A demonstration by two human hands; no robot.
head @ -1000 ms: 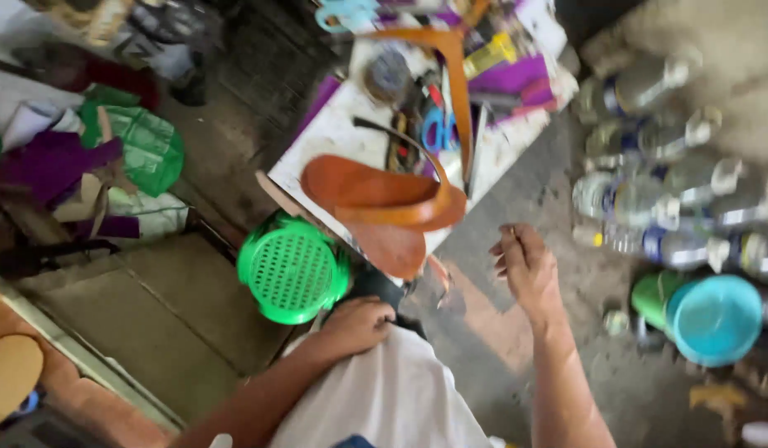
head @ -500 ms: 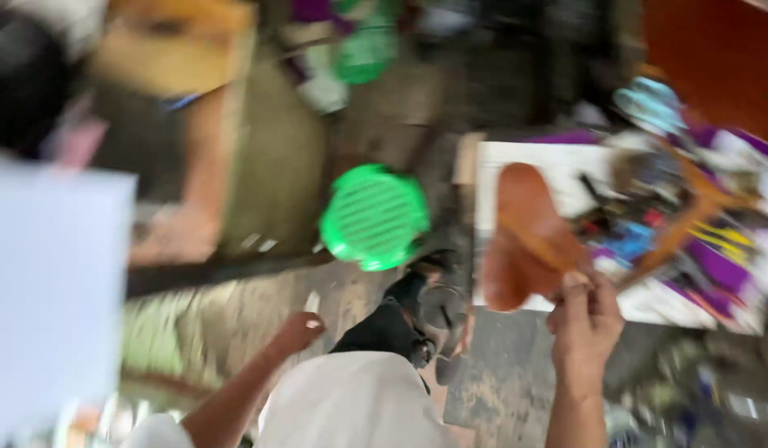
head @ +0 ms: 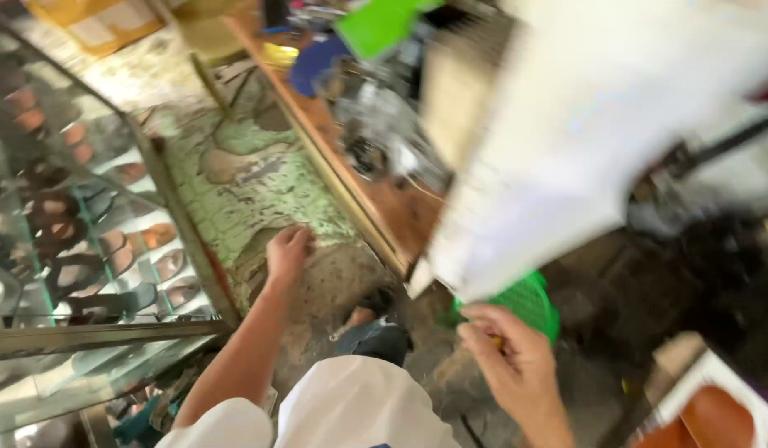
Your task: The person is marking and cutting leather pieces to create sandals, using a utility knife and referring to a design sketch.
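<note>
Two hands out over a cramped patch of floor: the left hand point(head: 288, 253) hangs with fingers loosely curled and gripping nothing, above cracked, flaking green-painted concrete floor point(head: 243, 191). Glass display case point(head: 77, 232) with a metal frame hems it in on the left, rows of sandals behind the pane. Right hand point(head: 508, 361) is half curled just beside the green plastic mesh basket point(head: 529, 303); whether the fingers pinch its rim, hard to tell through the blur. Big white sheet point(head: 583, 141), smeared, overhangs the basket. Wooden bench edge point(head: 351, 182) cuts diagonally, leaving only a narrow lane between bench and case.
</note>
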